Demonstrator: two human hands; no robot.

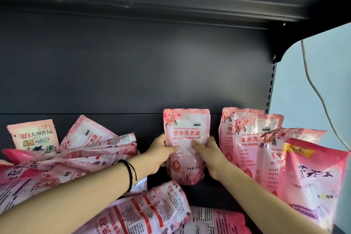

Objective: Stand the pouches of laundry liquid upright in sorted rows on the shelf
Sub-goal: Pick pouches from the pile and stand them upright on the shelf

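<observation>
Right now the dark shelf [214,194] is crowded on both sides of my working gap. To my left, a heap of pink pouches [76,157] lies flat and crisscrossed, some showing their printed backs. Behind it one pouch of a different design [35,135] leans against the back panel [114,72]. Nearest me, a flat pouch [144,209] lies back-side up just under my left forearm, and another one [214,220] lies at the bottom edge, so the front of the shelf is blocked there. To my right stands an upright row of rose-print pouches [252,138], one behind the other. A deeper pink pouch marked NEW [313,180] stands at its front. A grey cable [313,89] hangs against the pale wall beyond the slotted upright [270,85].

Between heap and row, I hold the rose-print laundry pouch [185,138] with both hands. It stands upright with its long axis vertical, top seal up, and its printed front faces me. It sits close to the back panel, apart from the row on the right. I cannot tell whether its base touches the shelf floor.

My left hand [159,153] grips its left edge and my right hand [210,159] its right edge. Each thumb is pressed on the front face and the fingers wrap behind. A black cord bracelet [131,173] circles my left wrist.
</observation>
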